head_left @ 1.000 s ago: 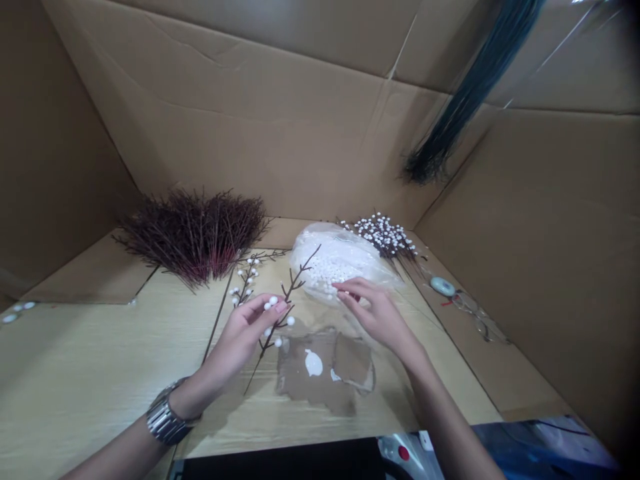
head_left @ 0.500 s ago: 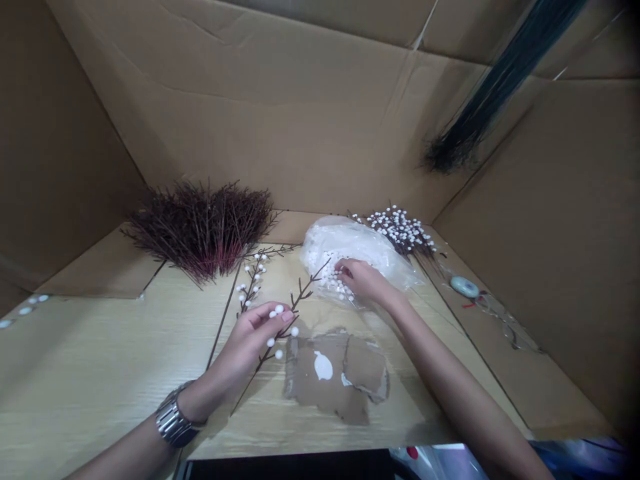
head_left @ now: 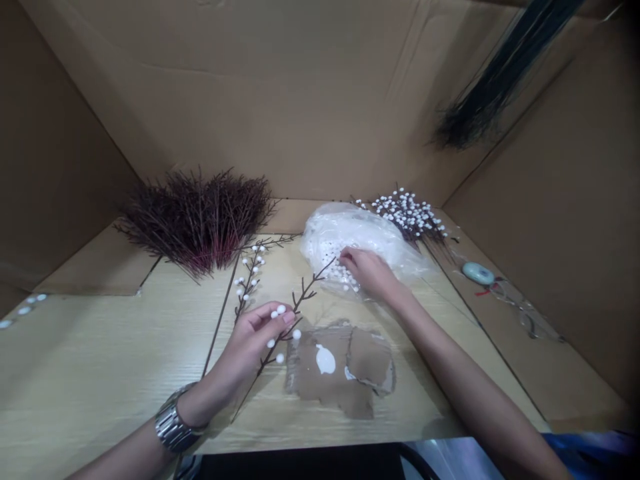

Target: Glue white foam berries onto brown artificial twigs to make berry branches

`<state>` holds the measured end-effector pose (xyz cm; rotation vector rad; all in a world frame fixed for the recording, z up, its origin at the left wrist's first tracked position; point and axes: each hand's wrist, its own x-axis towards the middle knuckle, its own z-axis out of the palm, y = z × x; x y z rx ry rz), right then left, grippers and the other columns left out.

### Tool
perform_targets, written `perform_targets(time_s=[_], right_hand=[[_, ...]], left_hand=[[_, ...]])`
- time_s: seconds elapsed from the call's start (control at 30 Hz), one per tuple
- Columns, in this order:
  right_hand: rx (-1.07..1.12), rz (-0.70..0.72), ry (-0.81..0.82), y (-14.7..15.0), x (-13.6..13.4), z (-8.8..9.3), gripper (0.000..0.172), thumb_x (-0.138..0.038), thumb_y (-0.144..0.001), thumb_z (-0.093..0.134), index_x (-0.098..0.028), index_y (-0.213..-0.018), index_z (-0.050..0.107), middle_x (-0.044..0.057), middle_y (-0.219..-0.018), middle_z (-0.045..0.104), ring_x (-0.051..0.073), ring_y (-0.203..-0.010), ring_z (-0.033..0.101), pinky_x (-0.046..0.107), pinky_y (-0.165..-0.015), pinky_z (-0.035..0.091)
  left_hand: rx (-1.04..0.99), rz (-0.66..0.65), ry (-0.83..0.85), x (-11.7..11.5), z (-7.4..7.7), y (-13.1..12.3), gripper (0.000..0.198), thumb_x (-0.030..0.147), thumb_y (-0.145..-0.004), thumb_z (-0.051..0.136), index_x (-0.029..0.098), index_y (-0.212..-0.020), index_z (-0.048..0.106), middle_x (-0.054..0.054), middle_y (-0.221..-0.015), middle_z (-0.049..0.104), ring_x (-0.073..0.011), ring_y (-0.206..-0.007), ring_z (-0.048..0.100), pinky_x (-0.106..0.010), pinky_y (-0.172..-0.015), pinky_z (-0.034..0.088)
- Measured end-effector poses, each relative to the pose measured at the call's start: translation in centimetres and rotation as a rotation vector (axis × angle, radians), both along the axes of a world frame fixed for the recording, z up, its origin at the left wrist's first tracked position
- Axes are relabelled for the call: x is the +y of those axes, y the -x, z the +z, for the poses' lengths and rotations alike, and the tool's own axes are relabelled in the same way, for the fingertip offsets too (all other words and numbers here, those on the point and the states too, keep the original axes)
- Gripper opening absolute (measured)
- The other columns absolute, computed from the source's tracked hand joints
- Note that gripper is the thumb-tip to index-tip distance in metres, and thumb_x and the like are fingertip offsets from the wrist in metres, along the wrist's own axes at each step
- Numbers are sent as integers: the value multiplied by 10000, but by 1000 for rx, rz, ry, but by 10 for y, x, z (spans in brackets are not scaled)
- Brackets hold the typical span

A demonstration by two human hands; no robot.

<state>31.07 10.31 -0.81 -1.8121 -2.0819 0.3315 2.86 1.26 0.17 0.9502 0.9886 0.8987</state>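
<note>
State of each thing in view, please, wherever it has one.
Left hand: closed on a twig.
Twig: beaded near the hand, bare at the tip.
Right hand: at the white beads; grip unclear.
Plastic bag: appears open, beads showing.
Cardboard scrap: torn, with a white patch.
Large twig pile: no beads visible.
Small twig pile: beaded.
Loose twig: lying down, beaded.
Watch: worn.

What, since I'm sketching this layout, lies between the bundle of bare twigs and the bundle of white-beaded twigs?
In the head view, the translucent plastic bag of white beads lies between them, with cardboard and a twig's tip at its left.
</note>
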Motion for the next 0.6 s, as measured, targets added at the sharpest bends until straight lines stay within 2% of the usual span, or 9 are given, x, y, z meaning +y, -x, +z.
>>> perform_targets(time_s=[0.13, 0.27, 0.3, 0.33, 0.43, 0.6], right_hand=[[121, 11, -88, 1, -18, 12, 179, -243, -975, 546, -197, -991, 718, 88, -936, 747, 235, -851, 663, 345, -805, 463], [320, 28, -195, 17, -57, 26, 155, -292, -963, 603, -206, -1057, 691, 62, -1011, 739, 195, -889, 669, 332, -843, 516], [407, 22, -214, 24, -69, 28, 163, -323, -958, 621, -208, -1050, 690, 57, -1012, 742, 182, -879, 678, 320, -824, 537], [628, -4, -216, 32, -80, 29, 138, -328, -920, 683, -209, -983, 711, 50, -978, 753, 182, -866, 690, 310, -796, 551], [1064, -76, -60, 63, -105, 28, 99, -332, -865, 763, -244, -910, 755, 3, -892, 774, 156, -828, 714, 266, -748, 569], [1332, -198, 100, 109, -123, 21, 85, -333, -865, 779, -276, -928, 782, -13, -929, 810, 133, -888, 742, 219, -799, 573]], left_hand=[[-32, 3, 66, -1, -1, 0, 142, 343, -850, 818, 206, -830, 786, 7, -806, 688, -133, -785, 610, -206, -725, 469], [-78, 34, 180, -1, 4, -1, 146, 359, -837, 832, 217, -838, 802, -7, -843, 730, -129, -780, 611, -190, -666, 472], [-96, 51, 210, -1, 5, -1, 149, 361, -823, 843, 218, -838, 804, -10, -855, 738, -131, -782, 616, -188, -649, 470], [-114, 69, 230, -2, 6, -2, 153, 359, -809, 855, 217, -833, 805, -11, -862, 742, -133, -786, 621, -187, -643, 472], [-135, 105, 211, -4, 6, -3, 155, 343, -786, 871, 209, -812, 797, 2, -820, 720, -135, -783, 623, -193, -673, 487], [-46, 83, 55, -7, 9, -1, 156, 311, -830, 834, 202, -779, 735, 43, -739, 620, -104, -690, 542, -183, -625, 436]])
